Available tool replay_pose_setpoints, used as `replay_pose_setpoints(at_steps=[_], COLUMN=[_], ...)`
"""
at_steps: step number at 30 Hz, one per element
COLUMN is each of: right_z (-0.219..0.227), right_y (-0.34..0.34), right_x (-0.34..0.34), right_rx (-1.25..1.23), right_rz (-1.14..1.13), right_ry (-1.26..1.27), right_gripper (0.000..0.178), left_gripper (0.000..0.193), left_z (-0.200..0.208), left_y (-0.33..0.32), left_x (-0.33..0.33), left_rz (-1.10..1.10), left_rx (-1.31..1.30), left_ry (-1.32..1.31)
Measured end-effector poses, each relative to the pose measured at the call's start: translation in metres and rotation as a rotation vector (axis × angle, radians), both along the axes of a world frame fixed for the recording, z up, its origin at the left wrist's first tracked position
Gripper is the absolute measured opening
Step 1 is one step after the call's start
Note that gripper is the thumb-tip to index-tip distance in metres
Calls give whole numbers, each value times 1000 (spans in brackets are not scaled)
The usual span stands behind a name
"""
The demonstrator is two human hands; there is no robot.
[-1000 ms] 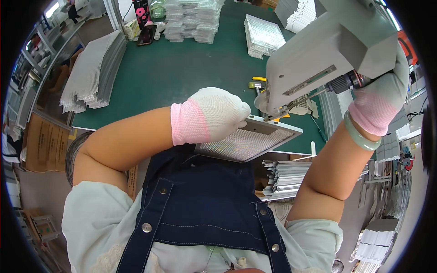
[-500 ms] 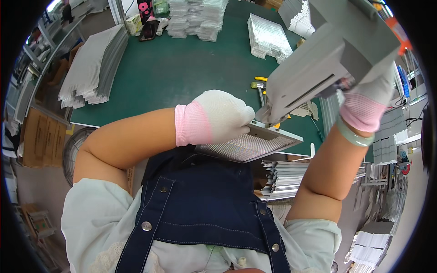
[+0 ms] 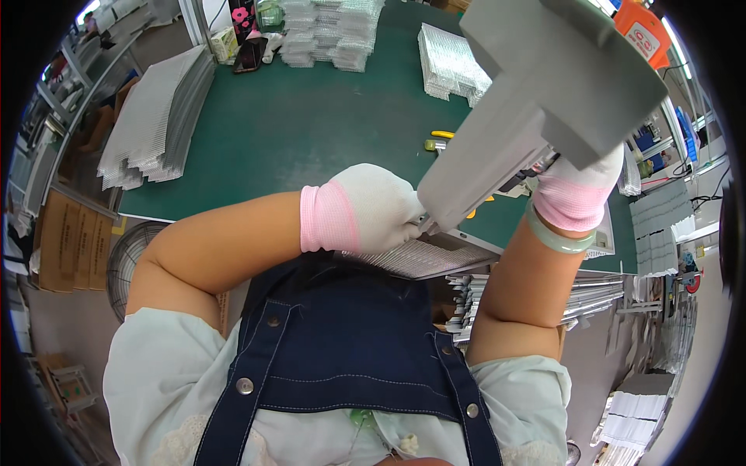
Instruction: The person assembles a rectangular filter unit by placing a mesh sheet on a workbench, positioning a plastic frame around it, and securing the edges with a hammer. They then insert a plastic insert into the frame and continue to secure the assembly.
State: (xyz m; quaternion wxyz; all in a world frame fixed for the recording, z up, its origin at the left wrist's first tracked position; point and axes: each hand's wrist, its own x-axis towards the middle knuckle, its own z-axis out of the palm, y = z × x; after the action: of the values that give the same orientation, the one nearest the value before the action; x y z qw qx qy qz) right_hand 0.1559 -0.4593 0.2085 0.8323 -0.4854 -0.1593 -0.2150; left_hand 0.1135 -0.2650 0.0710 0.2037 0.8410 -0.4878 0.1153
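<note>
My left hand (image 3: pixel 379 208), in a white glove with a pink cuff, is closed on the top edge of a metal-framed mesh panel (image 3: pixel 443 259), held upright against my apron at the table's near edge. My right hand (image 3: pixel 584 180), gloved the same way, grips a bulky grey rivet gun (image 3: pixel 517 128). The gun's nose points down and left, at the panel's frame right beside my left fingertips. Its body hides most of my right fingers, and whether the tip touches the frame is hard to see.
On the green table (image 3: pixel 311 116) lie stacked mesh sheets (image 3: pixel 159 113) at left, clear-wrapped stacks (image 3: pixel 334 35) at the back, and a phone (image 3: pixel 250 54). A yellow-handled tool (image 3: pixel 443 134) rests beside the gun. Metal strips (image 3: pixel 594 297) are piled below the table's right side.
My right hand has swung the rivet gun left and inward, its nose sliding left along the frame toward my left fingers. My left hand has shifted slightly and keeps its hold on the panel.
</note>
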Motion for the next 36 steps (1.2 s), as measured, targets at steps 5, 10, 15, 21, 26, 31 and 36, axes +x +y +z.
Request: replay_pose_setpoints(at_steps=[5, 10, 15, 21, 26, 31, 36], right_z=[-11, -6, 41, -2, -126, -146, -160], right_y=[-6, -3, -49, -56, -14, -94, -311], right_x=[-20, -31, 14, 6, -107, -78, -60], right_rx=[8, -256, -381, -701, -144, 289, -17], right_rz=[-98, -136, -370, -1002, 153, -194, -838], right_ry=[-50, -44, -277, -434, -40, 330, 382], right_gripper=[29, 24, 19, 48, 59, 34, 31], left_gripper=[21, 22, 19, 26, 42, 77, 69], left_z=[0, 6, 49, 116, 112, 48, -10], left_y=[1, 8, 11, 68, -9, -78, -24], left_x=[4, -3, -8, -19, -50, -33, -5], left_rz=[-41, -3, 12, 377, 336, -321, -140], left_rx=[-47, -104, 146, -161, -326, -114, -102], left_ry=[-3, -104, 253, -42, -99, 122, 169])
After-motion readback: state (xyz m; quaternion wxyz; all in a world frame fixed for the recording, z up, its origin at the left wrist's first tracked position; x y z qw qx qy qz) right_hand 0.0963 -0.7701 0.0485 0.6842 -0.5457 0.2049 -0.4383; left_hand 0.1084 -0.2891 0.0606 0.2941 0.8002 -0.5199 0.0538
